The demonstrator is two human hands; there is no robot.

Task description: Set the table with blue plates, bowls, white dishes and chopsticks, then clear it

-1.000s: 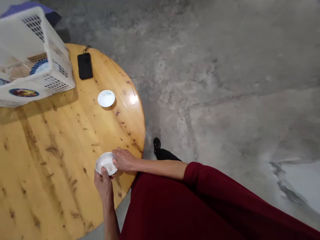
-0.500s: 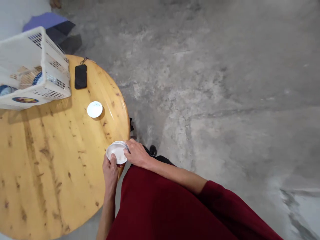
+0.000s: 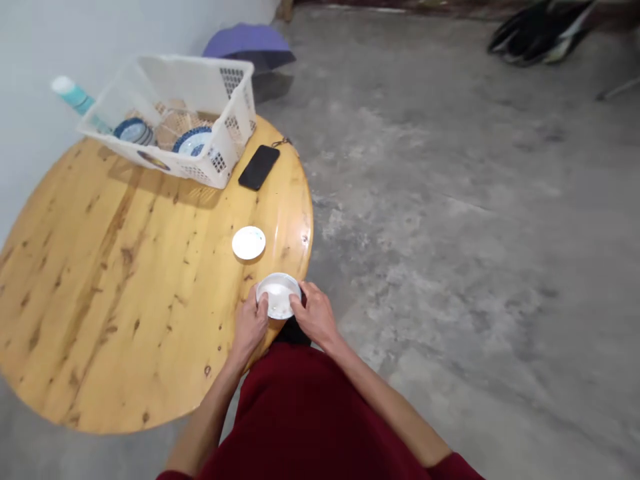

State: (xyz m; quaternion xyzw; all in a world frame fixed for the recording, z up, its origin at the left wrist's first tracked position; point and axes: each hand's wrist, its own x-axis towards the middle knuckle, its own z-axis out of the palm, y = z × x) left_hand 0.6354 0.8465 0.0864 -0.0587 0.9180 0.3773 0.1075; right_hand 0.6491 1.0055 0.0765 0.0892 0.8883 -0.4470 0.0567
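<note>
A white bowl [image 3: 279,293] is held at the table's near right edge, its open side facing up toward me. My left hand [image 3: 253,320] grips its left rim, thumb laid inside. On the opposite rim my right hand [image 3: 315,312] is closed, its thumb also over the inner side. The fingers beneath the bowl are hidden. Just beyond it, a small white dish [image 3: 249,243] stands on the round wooden table [image 3: 165,300], apart from both hands.
At the back of the table stands a white plastic basket [image 3: 220,175] with blue-patterned bowls [image 3: 193,141] inside. A black phone [image 3: 259,167] lies by its right corner. Behind are a turquoise-and-white cylinder [image 3: 75,95] and a purple umbrella [image 3: 249,45]. Concrete floor [image 3: 450,233] spreads to the right.
My view has swung left and up, bringing the whole basket into sight. Both hands still hold the bowl, and the right hand has shifted lower along its rim.
</note>
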